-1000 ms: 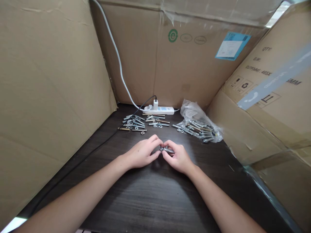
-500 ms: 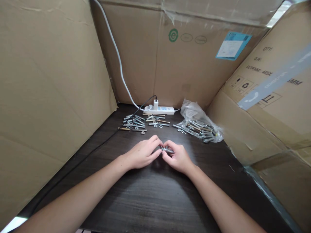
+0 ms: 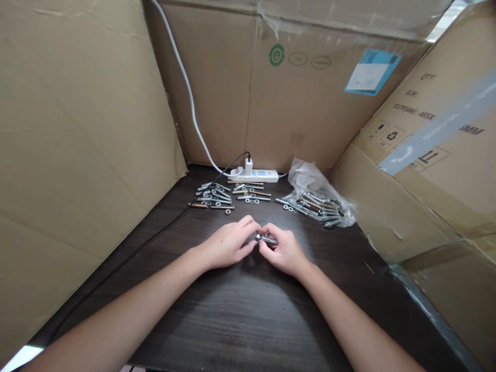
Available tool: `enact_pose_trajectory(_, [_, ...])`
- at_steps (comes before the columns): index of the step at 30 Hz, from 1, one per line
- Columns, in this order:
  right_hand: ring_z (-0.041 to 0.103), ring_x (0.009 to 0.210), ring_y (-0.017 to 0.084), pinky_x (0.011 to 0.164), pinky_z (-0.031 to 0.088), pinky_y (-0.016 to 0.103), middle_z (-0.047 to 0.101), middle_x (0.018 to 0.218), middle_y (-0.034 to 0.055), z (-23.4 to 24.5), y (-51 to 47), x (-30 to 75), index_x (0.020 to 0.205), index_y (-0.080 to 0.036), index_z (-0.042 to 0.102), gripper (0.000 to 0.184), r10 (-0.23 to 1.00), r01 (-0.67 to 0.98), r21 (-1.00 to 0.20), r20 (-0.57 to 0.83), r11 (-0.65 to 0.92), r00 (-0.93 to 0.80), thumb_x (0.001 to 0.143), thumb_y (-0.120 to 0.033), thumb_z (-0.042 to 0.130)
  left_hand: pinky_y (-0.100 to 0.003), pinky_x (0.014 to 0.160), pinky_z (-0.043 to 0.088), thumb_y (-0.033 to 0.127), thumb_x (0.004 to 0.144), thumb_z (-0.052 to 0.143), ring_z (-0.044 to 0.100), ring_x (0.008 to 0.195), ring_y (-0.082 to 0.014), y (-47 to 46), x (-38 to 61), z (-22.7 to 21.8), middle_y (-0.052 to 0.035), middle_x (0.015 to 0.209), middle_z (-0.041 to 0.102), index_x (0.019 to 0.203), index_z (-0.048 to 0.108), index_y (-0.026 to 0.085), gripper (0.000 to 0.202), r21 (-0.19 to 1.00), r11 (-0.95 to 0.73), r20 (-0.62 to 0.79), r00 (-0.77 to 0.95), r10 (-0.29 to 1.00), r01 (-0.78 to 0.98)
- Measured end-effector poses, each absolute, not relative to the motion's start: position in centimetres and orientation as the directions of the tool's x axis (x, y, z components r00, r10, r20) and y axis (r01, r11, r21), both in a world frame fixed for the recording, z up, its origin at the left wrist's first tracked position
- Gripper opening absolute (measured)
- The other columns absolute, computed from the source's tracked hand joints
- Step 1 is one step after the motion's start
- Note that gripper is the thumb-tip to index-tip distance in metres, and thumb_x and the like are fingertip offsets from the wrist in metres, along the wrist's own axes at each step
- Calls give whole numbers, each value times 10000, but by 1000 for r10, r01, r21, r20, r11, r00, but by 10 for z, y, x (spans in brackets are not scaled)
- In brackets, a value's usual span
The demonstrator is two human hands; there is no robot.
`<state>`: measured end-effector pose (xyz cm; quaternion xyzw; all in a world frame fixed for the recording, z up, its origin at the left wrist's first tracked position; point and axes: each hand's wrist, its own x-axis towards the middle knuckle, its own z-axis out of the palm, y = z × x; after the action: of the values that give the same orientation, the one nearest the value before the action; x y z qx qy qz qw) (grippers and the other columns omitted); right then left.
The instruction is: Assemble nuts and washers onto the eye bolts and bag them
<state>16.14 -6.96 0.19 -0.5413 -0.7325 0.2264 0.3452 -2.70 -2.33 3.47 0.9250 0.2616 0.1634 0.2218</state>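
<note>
Over the middle of the table, my hands meet at a silver expansion bolt (image 3: 269, 239) with a nut (image 3: 258, 236) near its left end. My right hand (image 3: 284, 249) is closed round the bolt's sleeve, thumb below and fingers above. At the nut end, the thumb and fingers of my left hand (image 3: 228, 243) are pinched together from either side. Part of the bolt is hidden by my right fingers. Behind my hands lie a left pile of bolts, nuts and washers (image 3: 220, 195) and a middle group of bolts (image 3: 251, 193).
A clear plastic bag (image 3: 306, 175) with several bolts (image 3: 320, 206) lies at the back right. A white power strip (image 3: 265, 176) with a plugged-in charger (image 3: 248, 166) stands against the back cardboard (image 3: 217, 103). A black cable (image 3: 132, 254) crosses the dark table (image 3: 240, 330) on the left.
My left fingertips have shifted slightly at the bolt's end, and the nut shows more plainly between them. My right hand stays almost still on the sleeve.
</note>
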Motion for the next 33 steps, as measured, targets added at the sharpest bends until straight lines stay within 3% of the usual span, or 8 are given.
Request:
enact_pose_trajectory(5, [446, 486, 88, 511, 328, 203, 543, 580, -52, 3, -70, 161, 831, -199, 555, 91, 945, 631, -705, 273, 323, -179, 773, -269, 552, -294, 787, 454, 299, 915, 434, 570, 884, -165, -24, -27, 37, -36, 1078, 522, 1089, 491, 222, 199, 512, -736, 165, 790, 590, 443])
enact_pose_trajectory(10, [442, 477, 88, 505, 331, 200, 531, 564, -54, 3, -70, 161, 824, -198, 556, 90, 945, 629, -707, 276, 324, -176, 778, -274, 546, -262, 732, 446, 286, 932, 398, 564, 825, -139, -23, -27, 37, -26, 1017, 519, 997, 530, 210, 166, 510, -739, 158, 796, 584, 441])
enact_pose_trajectory(16, [451, 483, 91, 506, 334, 201, 540, 573, -49, 0, -70, 162, 835, -199, 557, 96, 943, 618, -714, 286, 330, -173, 775, -274, 546, -247, 691, 438, 252, 908, 436, 563, 788, -130, -22, -27, 36, -23, 1008, 515, 1017, 528, 211, 148, 473, -767, 185, 802, 568, 434])
enact_pose_trajectory(25, [457, 487, 87, 502, 325, 200, 554, 588, -46, 1, -70, 161, 846, -193, 560, 104, 939, 618, -709, 294, 339, -177, 778, -270, 552, -276, 751, 454, 271, 882, 481, 572, 855, -155, -25, -28, 38, -27, 1052, 527, 1053, 515, 217, 183, 506, -748, 197, 786, 585, 429])
enact_pose_trajectory(33, [441, 479, 84, 504, 331, 198, 545, 579, -47, 2, -71, 161, 835, -192, 558, 92, 940, 628, -701, 290, 338, -182, 785, -268, 543, -276, 785, 446, 293, 938, 388, 564, 865, -151, -23, -27, 37, -29, 1035, 530, 1041, 532, 219, 192, 520, -738, 190, 784, 591, 430])
